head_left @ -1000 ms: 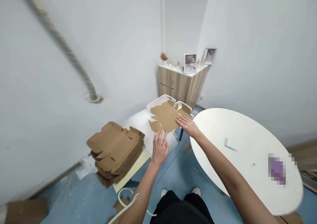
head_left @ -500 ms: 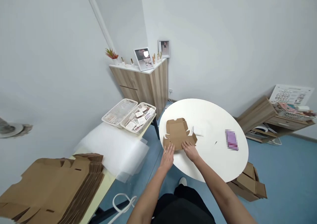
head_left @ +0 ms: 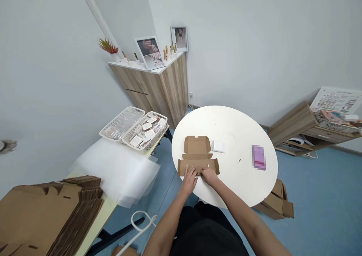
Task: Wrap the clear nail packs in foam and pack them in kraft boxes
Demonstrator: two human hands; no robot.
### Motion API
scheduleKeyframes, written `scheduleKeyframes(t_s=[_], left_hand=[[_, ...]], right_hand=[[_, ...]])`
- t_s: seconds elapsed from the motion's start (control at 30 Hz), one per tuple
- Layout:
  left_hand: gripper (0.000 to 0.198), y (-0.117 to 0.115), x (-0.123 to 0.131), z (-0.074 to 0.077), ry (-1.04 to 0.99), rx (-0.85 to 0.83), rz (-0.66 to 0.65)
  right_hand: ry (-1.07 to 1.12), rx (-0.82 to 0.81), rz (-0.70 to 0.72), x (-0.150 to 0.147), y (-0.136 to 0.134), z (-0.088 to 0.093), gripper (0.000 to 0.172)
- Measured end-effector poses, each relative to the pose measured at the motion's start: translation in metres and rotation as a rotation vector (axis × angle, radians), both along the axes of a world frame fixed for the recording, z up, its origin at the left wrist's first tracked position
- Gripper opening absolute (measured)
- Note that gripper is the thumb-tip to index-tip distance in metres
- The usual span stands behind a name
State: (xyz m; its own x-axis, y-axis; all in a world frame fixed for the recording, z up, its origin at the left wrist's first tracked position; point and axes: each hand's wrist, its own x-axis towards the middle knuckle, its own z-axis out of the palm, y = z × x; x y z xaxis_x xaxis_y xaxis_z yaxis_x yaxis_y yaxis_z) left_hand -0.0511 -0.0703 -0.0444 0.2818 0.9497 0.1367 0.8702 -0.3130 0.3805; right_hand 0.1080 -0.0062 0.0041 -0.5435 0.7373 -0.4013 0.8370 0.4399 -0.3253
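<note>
A brown cardboard box point(head_left: 197, 147), partly folded, lies on the round white table point(head_left: 240, 128) with its lid panel spread away from me. Its side flaps stand up at the left and right of the near part. My left hand point(head_left: 190, 178) grips the near edge, fingers bent over the panel. Close beside it, my right hand point(head_left: 208, 175) has its fingers curled on the same edge. The undersides of both hands are hidden. Just right of the lid lies a small white packet point(head_left: 218, 146).
A purple item point(head_left: 258, 158), pixelated, lies at the table's right. On the left table are stacked flat cardboard boxes point(head_left: 42, 214), translucent sheets point(head_left: 118, 169) and two white baskets point(head_left: 145, 131) of small packs. A wooden cabinet point(head_left: 172, 90) stands behind. Folded boxes point(head_left: 277, 203) sit on the floor.
The cardboard box has been straightened, and its near part is folded up more, with side flaps upright. Both hands have shifted along its near edge. The white packet shows more fully.
</note>
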Motion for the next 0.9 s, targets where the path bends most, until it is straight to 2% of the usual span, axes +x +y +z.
scheduleKeyframes(t_s=[0.2,0.3,0.37,0.43,0.5,0.53,0.67,0.8,0.9], left_hand=[[0.016,0.025,0.01,0.003,-0.123,-0.062,0.078],[0.011,0.033,0.006,0.001,-0.209,-0.113,0.099],[0.011,0.036,0.001,-0.001,-0.239,-0.134,0.092],[0.011,0.036,-0.006,-0.001,-0.262,-0.15,0.081],[0.012,0.036,-0.011,-0.001,-0.274,-0.159,0.056],[0.013,0.035,-0.013,-0.001,-0.274,-0.162,0.038],[0.017,0.033,-0.017,-0.002,-0.249,-0.163,-0.044],[0.017,0.035,-0.017,0.001,-0.212,-0.169,-0.077],[0.015,0.04,-0.019,0.007,-0.116,-0.138,-0.117]], right_hand=[[0.054,-0.088,-0.095,-0.001,0.021,-0.009,0.012],[0.16,-0.151,-0.179,0.008,0.037,-0.011,0.015],[0.282,-0.131,-0.344,0.017,0.054,-0.01,0.018],[0.346,-0.017,-0.564,0.025,0.072,-0.008,0.022],[0.309,0.056,-0.724,0.029,0.088,-0.007,0.031],[0.272,0.041,-0.773,0.029,0.093,-0.008,0.036],[0.17,-0.136,-0.846,0.016,0.102,-0.014,0.047],[0.145,-0.162,-0.893,0.004,0.1,-0.018,0.043],[0.136,-0.161,-0.909,0.003,0.099,-0.018,0.033]])
